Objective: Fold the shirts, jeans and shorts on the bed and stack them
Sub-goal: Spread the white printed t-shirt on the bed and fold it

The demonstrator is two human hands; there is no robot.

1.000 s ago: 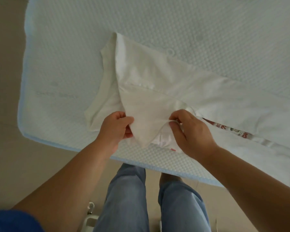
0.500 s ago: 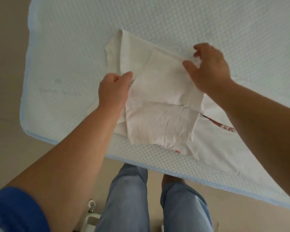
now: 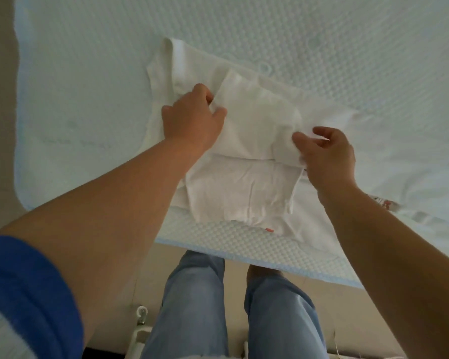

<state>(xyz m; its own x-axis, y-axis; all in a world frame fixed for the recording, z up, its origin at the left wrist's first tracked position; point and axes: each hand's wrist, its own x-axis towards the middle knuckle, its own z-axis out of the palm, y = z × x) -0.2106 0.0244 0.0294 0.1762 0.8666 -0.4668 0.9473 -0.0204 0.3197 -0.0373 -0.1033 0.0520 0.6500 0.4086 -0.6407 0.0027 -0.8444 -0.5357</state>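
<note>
Head view looks down on a white shirt (image 3: 244, 161) lying partly folded near the front edge of the bed (image 3: 347, 47), toward its front left corner. Both hands hold it: the left hand (image 3: 192, 120) grips the left side of the upper folded layer with curled fingers, while the right hand (image 3: 327, 156) pinches a fold of fabric at that layer's right side between thumb and fingers.

Both hands, left hand (image 3: 192, 117) and right hand (image 3: 327, 156), pinch a folded white shirt (image 3: 244, 182) on the bed (image 3: 88, 73)
</note>
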